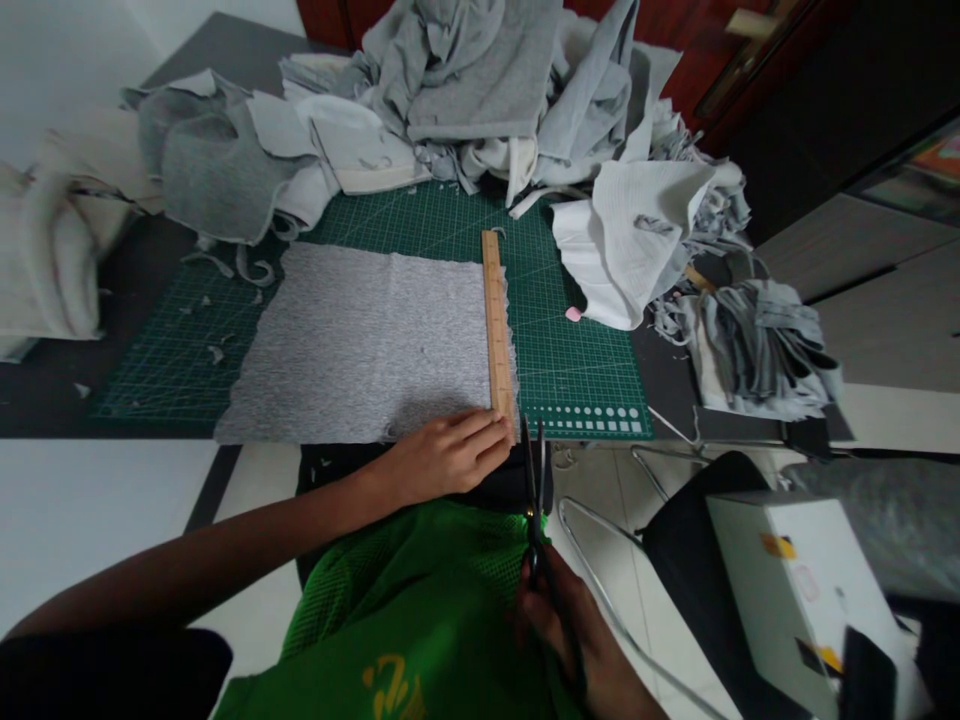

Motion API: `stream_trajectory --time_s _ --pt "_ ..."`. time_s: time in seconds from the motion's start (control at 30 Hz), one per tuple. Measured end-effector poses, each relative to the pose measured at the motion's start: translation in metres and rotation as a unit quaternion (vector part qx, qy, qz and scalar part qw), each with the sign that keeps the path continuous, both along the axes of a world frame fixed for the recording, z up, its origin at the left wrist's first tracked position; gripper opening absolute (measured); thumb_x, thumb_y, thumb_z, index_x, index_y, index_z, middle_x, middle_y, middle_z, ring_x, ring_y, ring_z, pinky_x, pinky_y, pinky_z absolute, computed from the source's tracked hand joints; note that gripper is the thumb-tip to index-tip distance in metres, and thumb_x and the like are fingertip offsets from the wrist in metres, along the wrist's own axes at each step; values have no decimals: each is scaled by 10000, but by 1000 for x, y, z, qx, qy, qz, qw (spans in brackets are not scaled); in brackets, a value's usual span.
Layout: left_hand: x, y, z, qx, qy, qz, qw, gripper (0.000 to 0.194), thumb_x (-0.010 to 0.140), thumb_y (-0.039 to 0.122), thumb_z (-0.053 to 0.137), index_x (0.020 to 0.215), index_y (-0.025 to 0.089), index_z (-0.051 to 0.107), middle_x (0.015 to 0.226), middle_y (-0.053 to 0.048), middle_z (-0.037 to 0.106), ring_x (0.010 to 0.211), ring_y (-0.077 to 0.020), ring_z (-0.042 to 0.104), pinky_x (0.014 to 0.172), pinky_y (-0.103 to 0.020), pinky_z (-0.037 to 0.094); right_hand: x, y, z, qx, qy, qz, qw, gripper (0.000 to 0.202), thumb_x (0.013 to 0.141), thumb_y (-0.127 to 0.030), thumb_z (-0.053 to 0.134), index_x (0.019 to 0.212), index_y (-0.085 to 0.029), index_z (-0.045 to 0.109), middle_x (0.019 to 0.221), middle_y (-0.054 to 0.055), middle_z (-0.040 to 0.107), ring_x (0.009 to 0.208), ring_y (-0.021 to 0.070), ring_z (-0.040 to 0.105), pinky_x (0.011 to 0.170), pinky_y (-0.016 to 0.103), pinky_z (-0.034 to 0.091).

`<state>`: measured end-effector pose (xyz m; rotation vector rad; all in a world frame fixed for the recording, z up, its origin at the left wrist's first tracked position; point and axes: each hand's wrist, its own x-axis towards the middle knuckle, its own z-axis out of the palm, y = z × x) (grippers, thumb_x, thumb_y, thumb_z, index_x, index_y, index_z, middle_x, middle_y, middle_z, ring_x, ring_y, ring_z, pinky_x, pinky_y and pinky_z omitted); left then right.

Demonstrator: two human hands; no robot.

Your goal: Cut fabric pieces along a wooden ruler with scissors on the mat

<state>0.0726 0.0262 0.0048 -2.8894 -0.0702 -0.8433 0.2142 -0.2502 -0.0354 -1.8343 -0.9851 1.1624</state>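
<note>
A grey heathered cloth (375,335) lies flat on the green cutting mat (585,370), its near edge along the table's front. A wooden ruler (496,320) lies on the cloth's right side, and a thin strip of the cloth shows to its right. My left hand (450,455) presses on the ruler's near end, fingers close together. Black scissors (533,500) are in my right hand (559,615), which is closed round the handles below the table edge. The blades point forward, slightly apart, their tips just right of the ruler's near end.
Heaps of grey and white fabric (480,90) line the table's back. A white cloth piece (637,235) and a stack of grey strips (772,345) lie at the right. A pink bit (573,314) rests on the mat. A white box (810,590) sits on a black chair (697,560).
</note>
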Motion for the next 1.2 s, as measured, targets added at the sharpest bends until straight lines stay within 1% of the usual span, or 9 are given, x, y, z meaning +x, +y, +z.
stream_trajectory --time_s 0.13,0.23,0.33,0.5,0.67,0.83,0.97,1.07,1.2 --pt "4 1 8 -78 49 4 996 122 1104 210 658 1041 155 748 1077 -47 807 1003 -202 746 732 -302 604 4 14 5 -7 12 -7 1000 494 964 -756 670 1123 -291 722 893 62 699 802 272 689 715 395 631" --pt "12 9 24 -127 99 -21 987 130 1114 218 644 1032 161 727 1025 -39 777 960 -192 729 730 -305 573 9 21 9 -10 7 -5 1000 485 974 -739 679 1118 -278 721 938 67 717 852 270 709 763 391 640" --pt "28 26 45 -132 155 -83 976 125 1064 74 645 1039 173 717 1012 -26 758 939 -174 711 762 -296 549 13 23 9 -9 16 -6 1000 479 987 -719 678 1111 -258 715 962 68 728 875 259 722 787 376 642" --pt "62 56 66 -126 233 -190 946 196 1045 63 665 934 214 722 1025 -18 750 921 -162 699 688 -308 485 21 21 9 -8 32 -88 996 548 932 -744 730 1155 -245 698 979 71 742 826 251 729 745 362 650" --pt "74 67 58 -121 251 -244 929 241 1004 26 699 875 228 727 937 9 744 868 -158 691 647 -323 430 38 26 27 5 71 -91 993 463 989 -722 659 1054 -264 654 861 25 692 742 232 722 727 354 645" --pt "69 66 44 -178 265 -218 922 285 962 -39 659 895 228 732 908 38 717 687 -106 634 596 -277 419 48 29 36 24 82 -95 992 487 988 -745 645 1046 -261 633 812 7 669 721 229 730 761 365 644" --pt "60 69 33 -201 257 -208 922 306 1029 -19 581 1051 235 749 1031 29 733 752 -95 683 665 -233 488 45 28 34 13 85 -85 993 502 989 -753 640 1058 -255 638 789 11 671 732 231 727 718 343 628" --pt "55 69 25 -165 235 -206 936 312 1069 -6 540 1093 226 747 1077 17 730 808 -105 695 717 -230 512 42 28 33 11 83 -79 993 522 985 -766 635 1061 -249 637 801 17 675 726 229 719 679 334 610" --pt "53 62 22 -84 214 -183 956 301 1113 30 484 1056 198 728 1027 9 712 765 -126 639 686 -263 487 41 30 34 16 71 -68 995 514 993 -752 637 1063 -243 645 823 21 685 729 225 721 683 332 604"
